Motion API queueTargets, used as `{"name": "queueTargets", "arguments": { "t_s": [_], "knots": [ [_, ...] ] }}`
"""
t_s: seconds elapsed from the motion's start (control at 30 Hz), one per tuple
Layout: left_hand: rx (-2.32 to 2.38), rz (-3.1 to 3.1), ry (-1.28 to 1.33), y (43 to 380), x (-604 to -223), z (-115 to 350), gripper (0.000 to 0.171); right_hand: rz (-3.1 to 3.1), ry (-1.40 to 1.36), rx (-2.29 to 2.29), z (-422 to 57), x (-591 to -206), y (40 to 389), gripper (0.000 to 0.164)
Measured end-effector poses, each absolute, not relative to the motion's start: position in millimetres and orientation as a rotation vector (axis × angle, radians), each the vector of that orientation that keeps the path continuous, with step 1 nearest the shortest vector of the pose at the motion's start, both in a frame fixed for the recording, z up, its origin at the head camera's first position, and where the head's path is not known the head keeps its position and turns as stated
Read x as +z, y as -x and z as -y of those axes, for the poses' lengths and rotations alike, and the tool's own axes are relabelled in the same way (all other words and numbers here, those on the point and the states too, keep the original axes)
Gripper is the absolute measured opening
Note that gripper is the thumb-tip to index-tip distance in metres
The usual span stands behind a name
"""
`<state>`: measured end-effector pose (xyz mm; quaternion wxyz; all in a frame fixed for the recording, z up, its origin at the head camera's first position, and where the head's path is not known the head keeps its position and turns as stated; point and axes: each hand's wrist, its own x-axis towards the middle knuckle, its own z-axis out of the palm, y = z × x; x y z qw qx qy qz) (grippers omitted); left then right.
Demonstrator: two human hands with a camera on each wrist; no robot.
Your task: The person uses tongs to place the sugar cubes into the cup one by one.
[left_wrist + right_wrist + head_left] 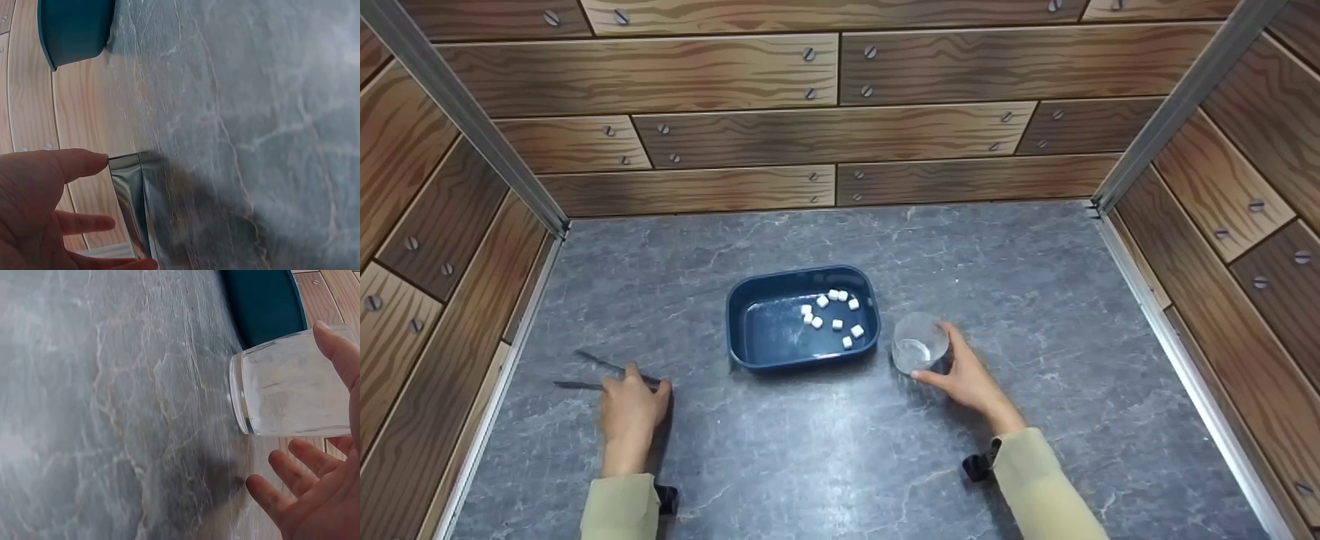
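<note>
A clear, round glass cup (917, 345) stands upright on the grey, white-veined marbled counter (825, 450), just beside the right end of the tray. The right hand (971, 377) holds it from the side, thumb on the near wall and a finger on the far wall – clamped on the glass between them, while the other fingers (270, 495) fan out apart behind it.

Well to the left, a pair of shiny metal tongs (128, 194) lies on the counter, its two arms spread in a narrow V that opens leftward. The left hand (631, 409) is over the tongs, thumb tip touching their joined end; its fingers are nearly straight and apart, one of them reaching down to an arm.

Between the two hands, a little farther back, sits a dark blue rectangular tray with rounded corners (769, 322). Small white cubes (838, 325) are scattered over its right half, some touching one another.

Both forearms wear pale yellow-green sleeves (619, 506), each with a small black device (976, 467) at the cuff. Around the counter rise brown plank-patterned walls (735, 135) with screw heads – grey metal strips (1181, 90) run along the corners.
</note>
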<state>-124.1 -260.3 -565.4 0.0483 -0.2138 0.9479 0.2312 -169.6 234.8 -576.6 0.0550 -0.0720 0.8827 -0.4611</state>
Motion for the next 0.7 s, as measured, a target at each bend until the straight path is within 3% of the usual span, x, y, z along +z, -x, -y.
{"name": "queueTargets", "arguments": {
  "t_s": [0.7],
  "knots": [
    [0.86, -2.849, 0.478, 129.7, -565.0, 265.2, 0.071, -2.677, 0.182, -1.369, -232.6, -573.7, 172.5, 0.096]
  ]
}}
